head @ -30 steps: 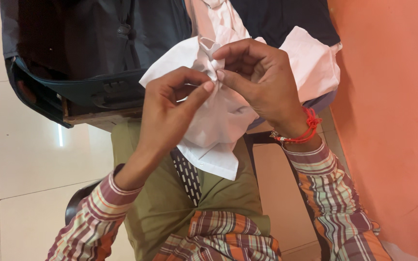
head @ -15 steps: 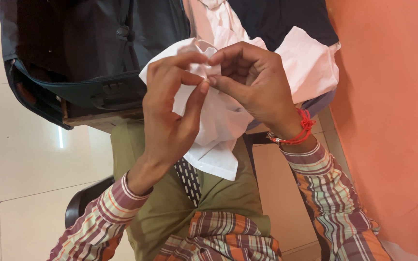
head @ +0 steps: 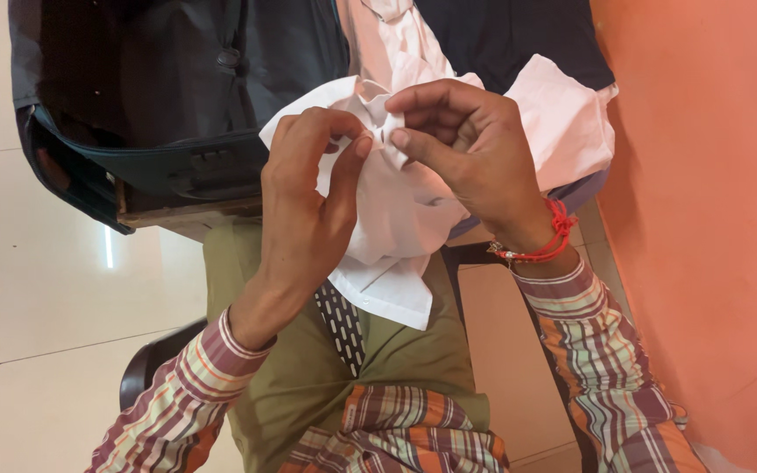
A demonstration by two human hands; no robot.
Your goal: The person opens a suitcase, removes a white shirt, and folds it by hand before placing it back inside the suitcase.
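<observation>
hands up close over the lap, both working one spot on a white shirt (head: 413, 210). left hand (head: 304, 206) is curled, thumb and forefinger pinched on a small fold of the cloth near the top. right hand (head: 470, 153) comes in from the other side, fingers bent, thumb and forefinger nipping the same bit of fabric, so the two sets of fingertips almost touch. can't make out what exactly sits between them, it's too small.

shirt is bunched up, hanging from the hands down over the olive trousers (head: 308, 350), with another part of it spread behind the right hand. red thread band (head: 541, 241) sits on the right wrist, checked sleeves (head: 606, 350) on both arms. dark patterned strip (head: 342, 320) lies on the lap just under the shirt's lower edge.

black bag (head: 159, 96) is behind the hands, open. orange wall (head: 711, 219) on the right, pale tiled floor (head: 37, 289) on the left.
</observation>
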